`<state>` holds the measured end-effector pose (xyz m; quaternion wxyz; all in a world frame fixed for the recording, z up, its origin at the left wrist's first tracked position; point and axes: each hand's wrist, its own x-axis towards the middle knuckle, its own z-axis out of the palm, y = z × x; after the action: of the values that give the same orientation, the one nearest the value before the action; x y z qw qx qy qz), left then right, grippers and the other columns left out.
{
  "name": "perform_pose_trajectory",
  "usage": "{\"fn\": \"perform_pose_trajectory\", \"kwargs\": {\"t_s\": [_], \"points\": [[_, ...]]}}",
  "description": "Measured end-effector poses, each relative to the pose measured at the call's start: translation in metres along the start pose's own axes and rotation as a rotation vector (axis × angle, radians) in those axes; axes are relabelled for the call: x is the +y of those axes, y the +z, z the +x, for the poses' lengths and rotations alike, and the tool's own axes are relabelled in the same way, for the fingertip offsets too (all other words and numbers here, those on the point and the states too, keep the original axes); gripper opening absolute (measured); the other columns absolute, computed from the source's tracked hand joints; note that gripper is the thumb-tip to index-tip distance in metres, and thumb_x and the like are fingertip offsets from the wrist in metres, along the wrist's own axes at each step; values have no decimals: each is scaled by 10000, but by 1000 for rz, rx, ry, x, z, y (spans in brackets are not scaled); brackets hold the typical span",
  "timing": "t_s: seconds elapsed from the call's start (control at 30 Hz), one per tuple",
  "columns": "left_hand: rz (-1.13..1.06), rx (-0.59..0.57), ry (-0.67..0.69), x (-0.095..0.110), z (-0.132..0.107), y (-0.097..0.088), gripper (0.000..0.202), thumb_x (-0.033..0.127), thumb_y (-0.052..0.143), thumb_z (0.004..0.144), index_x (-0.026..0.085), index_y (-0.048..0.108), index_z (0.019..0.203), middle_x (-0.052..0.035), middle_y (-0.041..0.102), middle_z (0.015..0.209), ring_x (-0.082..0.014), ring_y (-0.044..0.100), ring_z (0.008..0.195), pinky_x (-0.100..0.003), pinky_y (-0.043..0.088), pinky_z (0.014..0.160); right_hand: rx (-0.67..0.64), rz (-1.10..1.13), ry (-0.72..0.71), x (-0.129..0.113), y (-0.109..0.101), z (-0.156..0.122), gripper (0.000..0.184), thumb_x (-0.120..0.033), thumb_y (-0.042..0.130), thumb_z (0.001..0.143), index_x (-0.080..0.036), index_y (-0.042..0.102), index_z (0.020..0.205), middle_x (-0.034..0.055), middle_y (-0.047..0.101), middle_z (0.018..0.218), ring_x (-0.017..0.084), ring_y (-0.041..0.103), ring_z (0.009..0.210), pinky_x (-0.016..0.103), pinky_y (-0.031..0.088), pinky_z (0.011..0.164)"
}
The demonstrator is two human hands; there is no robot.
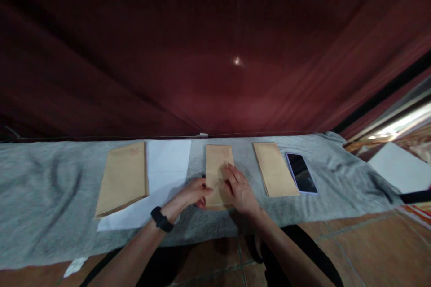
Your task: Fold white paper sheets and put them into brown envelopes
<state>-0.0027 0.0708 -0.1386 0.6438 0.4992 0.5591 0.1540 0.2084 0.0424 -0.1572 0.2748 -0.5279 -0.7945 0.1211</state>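
Observation:
A brown paper envelope (217, 161) lies in the middle of a grey cloth (47, 188). My right hand (237, 188) rests flat on its lower right part, fingers stretched out. My left hand (195, 193), with a black band on the wrist, holds the envelope's lower left edge with curled fingers. A stack of brown envelopes (123, 177) lies to the left, partly on a white sheet (166, 166). Another brown envelope pile (274, 168) lies to the right.
A dark phone (301, 172) lies right of the right-hand envelopes. A dark red curtain (202, 54) hangs behind the cloth. Brown floor tiles (353, 246) show below, and a white sheet (400, 166) sits at far right.

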Motion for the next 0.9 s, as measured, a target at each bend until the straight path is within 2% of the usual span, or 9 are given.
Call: {"fn": "perform_pose_trajectory", "kwargs": {"t_s": [0.1,0.2,0.3,0.37,0.47,0.57,0.67,0.8,0.9], "points": [[147,32,-18,5,-5,-2,210,394,698,765,199,619,763,-2,611,473,-184,594,418,-239,413,442,-23,-91,-57,-1,12,-1,617,-306,500,972,-194,345,1558,128,383,1596,273,365,1466,496,316,1188],[410,259,46,9,-10,-11,253,392,685,796,223,580,640,6,576,483,-199,619,503,-254,405,519,-24,-132,-73,1,20,-4,615,-338,493,983,-172,348,1558,148,390,1586,281,381,1460,503,296,1195],[650,510,203,14,-10,-19,224,371,614,879,247,607,693,-1,627,619,-214,674,712,-266,448,664,-33,-143,-74,2,22,-5,612,-356,481,991,-166,349,1558,151,399,1579,290,382,1460,514,290,1194],[699,567,395,16,-6,-19,213,374,523,947,261,654,824,-27,693,786,-221,683,833,-298,485,779,-40,-144,-71,1,21,-4,607,-364,471,996,-167,350,1558,146,395,1581,292,379,1461,515,278,1199],[685,552,717,16,3,-12,305,356,427,998,237,671,1136,-87,694,1208,-244,628,1156,-386,455,1036,-41,-137,-59,0,20,-3,596,-368,459,1001,-165,361,1553,138,382,1591,294,372,1464,511,270,1203],[704,471,827,21,18,-5,438,330,409,1010,202,527,1411,-99,508,1511,-233,434,1420,-436,311,1198,-47,-119,-43,0,19,-3,588,-362,470,994,-159,387,1539,137,395,1585,294,376,1462,508,274,1203],[728,345,842,38,42,-5,504,343,435,1004,206,453,1488,-93,429,1577,-211,362,1473,-407,238,1233,-62,-97,-40,1,17,-3,584,-353,498,979,-149,415,1520,143,415,1573,291,381,1458,500,283,1204],[715,171,851,68,89,-14,496,394,481,979,214,529,1440,-84,440,1569,-205,338,1487,-371,147,1244,-89,-67,-60,4,12,-2,549,-342,514,974,-135,463,1480,156,446,1553,280,382,1457,484,299,1203],[698,100,813,77,119,-21,520,455,569,922,209,589,1379,-94,489,1533,-209,374,1469,-342,164,1229,-114,-31,-76,7,5,0,521,-312,531,966,-129,488,1451,168,484,1522,270,398,1444,473,326,1192]]}}
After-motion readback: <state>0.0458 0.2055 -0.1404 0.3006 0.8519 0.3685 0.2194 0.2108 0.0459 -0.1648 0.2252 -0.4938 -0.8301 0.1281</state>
